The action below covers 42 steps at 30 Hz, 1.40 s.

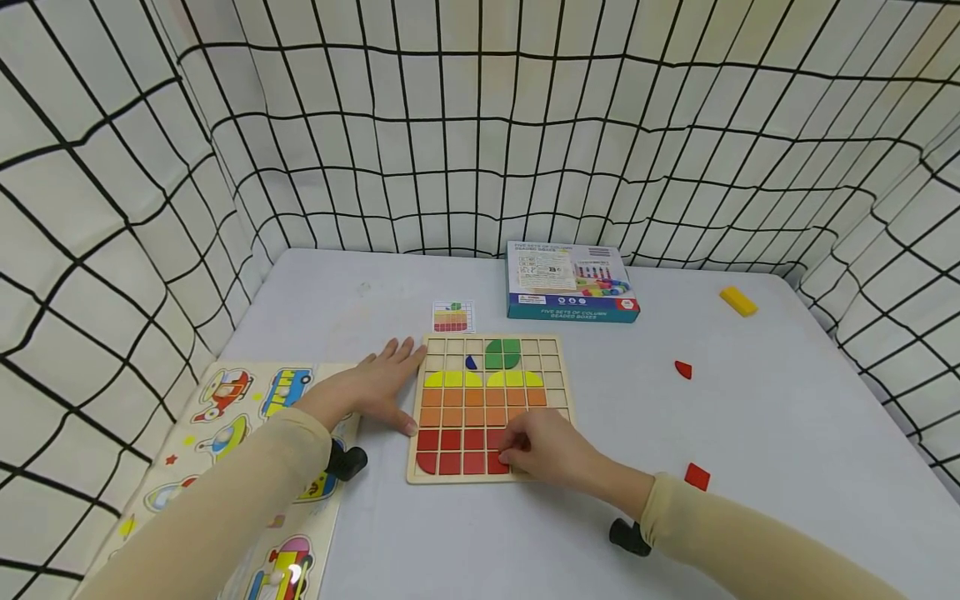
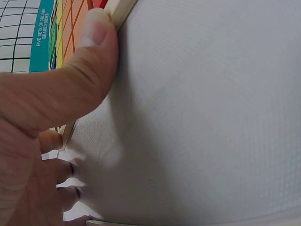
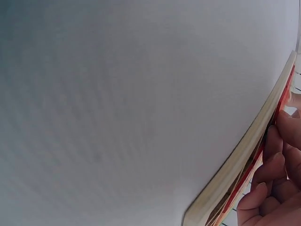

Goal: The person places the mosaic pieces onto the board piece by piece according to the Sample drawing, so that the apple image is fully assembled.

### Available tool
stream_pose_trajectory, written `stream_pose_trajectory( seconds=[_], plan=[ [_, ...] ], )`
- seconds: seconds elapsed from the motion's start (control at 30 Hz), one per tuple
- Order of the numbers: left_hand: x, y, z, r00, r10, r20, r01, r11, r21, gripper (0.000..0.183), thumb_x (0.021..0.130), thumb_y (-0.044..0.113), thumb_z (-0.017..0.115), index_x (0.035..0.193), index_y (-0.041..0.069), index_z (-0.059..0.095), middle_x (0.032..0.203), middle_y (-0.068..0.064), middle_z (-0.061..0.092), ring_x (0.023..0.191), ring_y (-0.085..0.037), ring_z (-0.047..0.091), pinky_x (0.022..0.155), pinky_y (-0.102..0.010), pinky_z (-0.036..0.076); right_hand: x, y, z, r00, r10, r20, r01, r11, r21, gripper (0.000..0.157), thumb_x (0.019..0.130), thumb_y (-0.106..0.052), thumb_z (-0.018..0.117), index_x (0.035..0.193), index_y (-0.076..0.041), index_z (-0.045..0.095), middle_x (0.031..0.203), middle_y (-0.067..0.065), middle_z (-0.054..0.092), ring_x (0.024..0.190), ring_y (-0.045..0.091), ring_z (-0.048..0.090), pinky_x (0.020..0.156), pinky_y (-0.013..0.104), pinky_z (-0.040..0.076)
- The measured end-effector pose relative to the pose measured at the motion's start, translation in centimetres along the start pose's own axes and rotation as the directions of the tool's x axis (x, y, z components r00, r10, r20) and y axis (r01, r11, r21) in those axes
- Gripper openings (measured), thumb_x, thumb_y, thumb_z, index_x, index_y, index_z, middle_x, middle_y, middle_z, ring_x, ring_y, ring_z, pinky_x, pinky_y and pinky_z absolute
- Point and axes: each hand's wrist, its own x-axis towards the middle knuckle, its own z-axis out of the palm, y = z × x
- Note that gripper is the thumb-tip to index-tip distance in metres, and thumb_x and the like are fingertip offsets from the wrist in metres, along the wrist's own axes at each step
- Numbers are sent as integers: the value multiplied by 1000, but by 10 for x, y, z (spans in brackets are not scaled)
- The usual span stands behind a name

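Note:
A wooden grid board [image 1: 566, 392] lies on the table, with rows of red, orange and yellow tiles, a green shape [image 1: 502, 354] and a small blue piece [image 1: 471, 362] in its cells. My left hand [image 1: 382, 385] is spread along the board's left side, its thumb at the rim near the red rows. My right hand [image 1: 546, 446] bends over the lower right of the red rows. Its thumb and index fingertips come together at a red tile [image 1: 496, 468], partly covered by them. In the right wrist view the curled fingers [image 3: 270, 169] sit just above the board's edge [image 3: 235, 162].
Behind the board lie a pattern card [image 1: 453, 317] and a boxed set [image 1: 572, 308]. To the right are a red rounded piece [image 1: 683, 369], a red square tile [image 1: 697, 477] and a yellow block [image 1: 738, 301]. A picture puzzle board [image 1: 217, 408] lies beneath the left forearm. Black netting [image 1: 442, 125] surrounds the table.

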Motion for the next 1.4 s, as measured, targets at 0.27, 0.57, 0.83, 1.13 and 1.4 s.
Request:
stream_pose_trajectory(
  seconds=[0.27,0.57,0.83,1.13,1.4],
  plan=[
    [0,0,0,1000,-3,-1,3,1000,1,127,73,51,88,164,4,13,171,-25,6,158,-49,1,125,-68,13,-2,1,0,1000,-9,-19,9,1000,-1,4,89,-14,80,86,-13,77,73,-8,66,67,9,54,59,18,47],
    [-1,0,0,1000,-1,3,1,1000,-7,128,73,50,88,164,3,12,171,-25,5,158,-49,0,125,-68,12,-12,15,-24,993,100,-60,-98,994,39,6,90,-13,78,88,-16,75,77,-6,61,77,13,53,62,19,44],
    [0,0,1,1000,-1,-1,1,1000,-1,127,74,50,88,164,4,11,171,-24,5,158,-48,0,125,-67,12,-41,54,-56,969,203,-139,-204,979,11,3,90,-13,78,92,-14,75,80,-4,63,79,14,54,61,20,47],
    [1,0,2,1000,3,-1,-3,1000,5,128,73,51,88,164,4,12,171,-24,4,158,-48,-1,125,-67,12,-93,110,-91,940,304,-156,-308,952,4,11,93,-16,74,101,-10,73,85,-1,67,80,16,57,60,21,51],
    [0,-1,1,1000,-2,1,2,1000,0,127,75,50,88,164,4,11,172,-24,3,158,-47,-1,125,-67,11,-131,141,-104,920,389,-44,-390,920,-25,24,89,-31,80,101,-12,72,85,-3,67,77,7,58,66,21,48]
  ],
)
